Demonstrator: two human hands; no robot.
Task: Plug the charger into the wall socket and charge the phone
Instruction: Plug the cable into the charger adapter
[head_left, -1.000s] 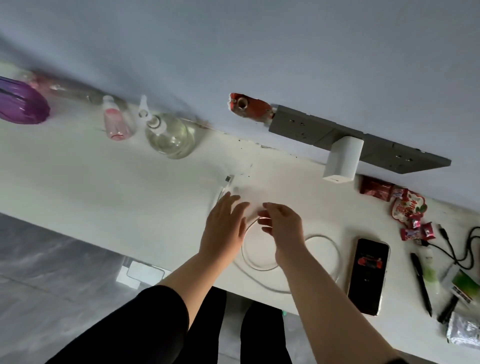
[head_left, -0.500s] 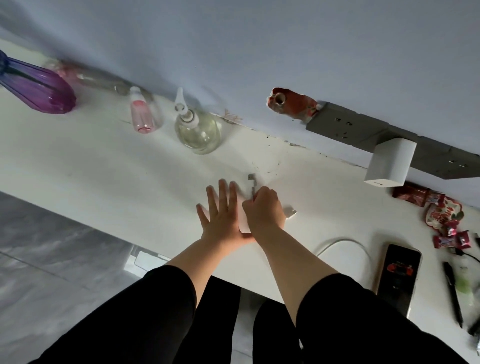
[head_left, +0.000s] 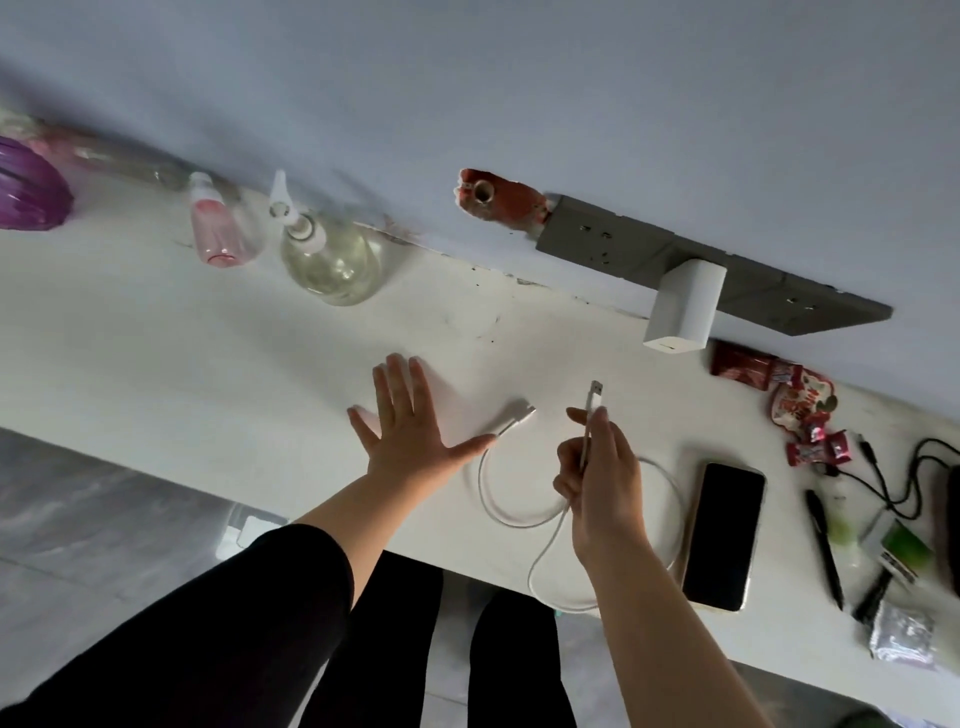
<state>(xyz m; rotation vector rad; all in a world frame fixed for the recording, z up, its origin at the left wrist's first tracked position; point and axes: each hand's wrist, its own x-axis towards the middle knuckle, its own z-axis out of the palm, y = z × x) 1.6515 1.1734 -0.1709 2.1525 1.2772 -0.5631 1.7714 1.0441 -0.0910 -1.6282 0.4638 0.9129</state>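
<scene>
My right hand (head_left: 597, 478) pinches a white charging cable (head_left: 498, 512) just below its USB plug (head_left: 595, 389), which points up toward the wall. The cable loops on the white counter (head_left: 182, 364), and its other end, a small white connector (head_left: 515, 417), lies by my left thumb. My left hand (head_left: 410, 426) rests flat on the counter with fingers spread and holds nothing. A white charger block (head_left: 683, 309) sits plugged into the grey wall socket strip (head_left: 613, 239). The black phone (head_left: 724, 535) lies face up to the right of my right hand.
At the back left stand a pump bottle (head_left: 327, 254), a pink spray bottle (head_left: 215, 228) and a purple vase (head_left: 28, 189). Red snack packets (head_left: 795, 400), a pen (head_left: 826, 548), a black cable (head_left: 904, 478) and small packets crowd the right end. A hole (head_left: 493, 200) gapes in the wall.
My right hand has lifted the USB end of the cable off the counter and moved right. My left hand has spread flat and stays on the counter.
</scene>
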